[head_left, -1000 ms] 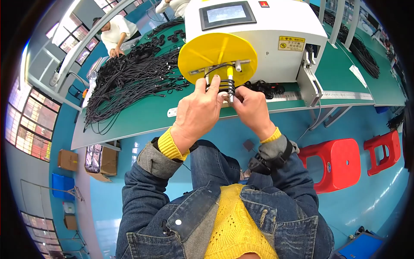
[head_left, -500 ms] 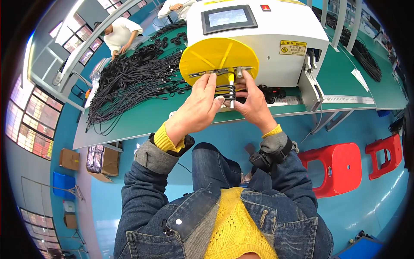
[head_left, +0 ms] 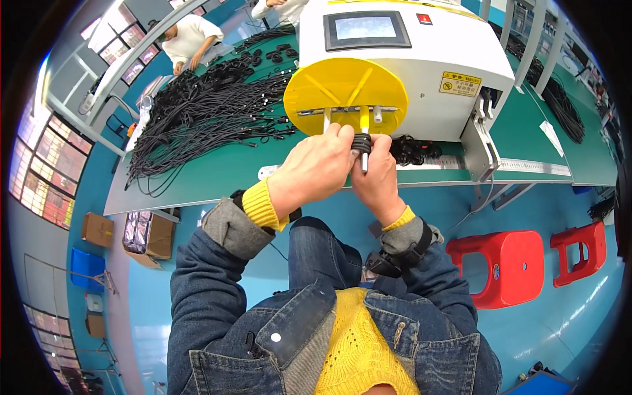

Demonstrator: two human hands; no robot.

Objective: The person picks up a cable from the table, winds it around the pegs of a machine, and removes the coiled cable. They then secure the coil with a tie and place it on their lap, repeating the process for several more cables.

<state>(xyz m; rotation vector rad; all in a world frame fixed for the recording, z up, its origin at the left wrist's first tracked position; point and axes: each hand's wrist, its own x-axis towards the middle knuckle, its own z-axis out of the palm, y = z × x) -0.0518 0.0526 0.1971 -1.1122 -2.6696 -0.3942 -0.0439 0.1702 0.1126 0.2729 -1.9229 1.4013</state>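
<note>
- Left hand (head_left: 315, 170) curled over a black coiled cable bundle (head_left: 361, 143), fingers pinching it just below the yellow disc (head_left: 345, 92).
- Right hand (head_left: 378, 178) closed on the same bundle from the other side, thumb and fingers pressed around it, against a metal pin (head_left: 364, 160) under the disc.
- Loose black cables (head_left: 210, 115) heaped left of the disc on the green bench (head_left: 217, 172); bare strip near the bench edge.
- More coiled bundles (head_left: 411, 150) right of the disc, against the white machine (head_left: 421, 59).
- Red stools (head_left: 510, 266) below right of the disc, open blue floor around them.
</note>
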